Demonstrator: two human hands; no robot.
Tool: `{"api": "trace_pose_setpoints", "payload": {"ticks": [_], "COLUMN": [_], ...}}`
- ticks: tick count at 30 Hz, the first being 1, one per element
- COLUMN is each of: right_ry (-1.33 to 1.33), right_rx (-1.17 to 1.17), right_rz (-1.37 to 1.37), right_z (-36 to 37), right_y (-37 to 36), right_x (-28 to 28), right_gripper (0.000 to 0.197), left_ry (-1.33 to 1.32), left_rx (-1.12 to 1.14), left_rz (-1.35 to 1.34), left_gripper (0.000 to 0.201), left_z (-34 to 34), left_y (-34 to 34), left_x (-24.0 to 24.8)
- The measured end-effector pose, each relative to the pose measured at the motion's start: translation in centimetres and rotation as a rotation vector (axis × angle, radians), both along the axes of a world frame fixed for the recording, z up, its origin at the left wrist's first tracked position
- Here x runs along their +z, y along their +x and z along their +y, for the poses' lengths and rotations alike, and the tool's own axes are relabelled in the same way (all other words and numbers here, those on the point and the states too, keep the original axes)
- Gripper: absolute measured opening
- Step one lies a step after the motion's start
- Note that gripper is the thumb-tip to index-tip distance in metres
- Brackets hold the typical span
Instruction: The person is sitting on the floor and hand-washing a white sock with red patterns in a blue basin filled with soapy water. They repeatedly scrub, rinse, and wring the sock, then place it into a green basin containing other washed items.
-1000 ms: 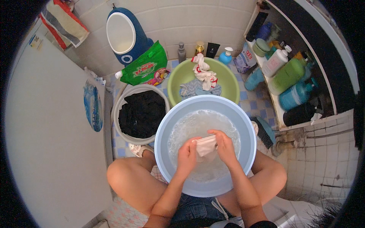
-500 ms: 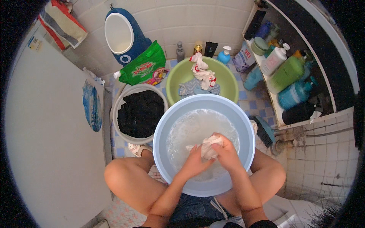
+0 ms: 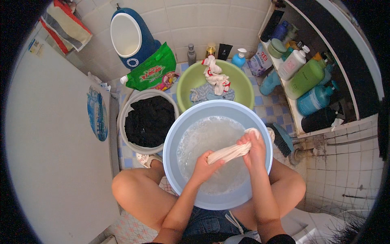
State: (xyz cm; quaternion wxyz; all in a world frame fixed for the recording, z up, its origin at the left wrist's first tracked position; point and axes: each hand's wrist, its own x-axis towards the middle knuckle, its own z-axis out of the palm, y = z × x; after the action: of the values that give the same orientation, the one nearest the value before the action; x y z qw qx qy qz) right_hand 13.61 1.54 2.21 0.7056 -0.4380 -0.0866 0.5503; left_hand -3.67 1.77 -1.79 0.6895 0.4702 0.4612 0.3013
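Note:
Over the light blue basin (image 3: 172, 134), my two hands stretch a narrow, twisted white cloth (image 3: 229, 153) between them. Its exact kind does not show. My left hand (image 3: 206, 166) is closed round the lower left end. Higher up, my right hand (image 3: 254, 151) grips the other end, and a bunched bit of fabric sticks out above the fingers. Cloudy, foamy water (image 3: 211, 134) fills the basin below. It sits between my bent knees.
Behind it, a green basin (image 3: 185, 87) holds white-and-red and blue-grey fabrics. Black clothing (image 3: 148, 122) lies in a grey-white basin (image 3: 122, 132) at the left. A green detergent pouch (image 3: 152, 69) stands behind that. Shelved bottles (image 3: 304, 79) and a brush (image 3: 283, 140) are at the right.
The cloth was bunched between both hands low over the water. Now it is drawn out long, my right hand having moved up and right, my left slightly.

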Motion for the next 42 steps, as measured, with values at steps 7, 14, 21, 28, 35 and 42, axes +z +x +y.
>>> {"api": "trace_pose_setpoints", "payload": {"ticks": [7, 14, 21, 28, 35, 42], "right_ry": [-0.094, -0.124, 0.198, 0.028, 0.216, -0.09], "right_rx": [0.461, 0.272, 0.494, 0.414, 0.479, 0.342], "right_rz": [-0.709, -0.667, -1.163, -1.02, -1.203, -1.069], "right_z": [-3.5, -1.1, -5.8, -3.6, -5.8, -1.1], "right_y": [-8.3, -6.6, -11.3, -8.2, -11.0, -6.9], "right_x": [-0.7, -3.0, -0.7, -4.9, -1.9, -2.9], "right_gripper": [0.024, 0.038, 0.047, 0.048, 0.05, 0.043], "left_ry": [-0.339, -0.169, -0.25, -0.226, -0.351, -0.319], "left_rx": [0.543, 0.224, 0.548, 0.238, 0.457, 0.328], "left_rz": [-0.519, -0.255, -0.508, -0.351, -0.572, -0.439], "left_gripper": [0.022, 0.034, 0.036, 0.04, 0.042, 0.04], "left_z": [-0.1, -3.1, -0.7, -3.5, -1.3, -3.0], "left_y": [1.4, 2.1, 0.3, 2.1, -0.1, 1.8], "left_x": [0.5, -1.1, -0.8, -1.8, -2.5, -1.2]}}
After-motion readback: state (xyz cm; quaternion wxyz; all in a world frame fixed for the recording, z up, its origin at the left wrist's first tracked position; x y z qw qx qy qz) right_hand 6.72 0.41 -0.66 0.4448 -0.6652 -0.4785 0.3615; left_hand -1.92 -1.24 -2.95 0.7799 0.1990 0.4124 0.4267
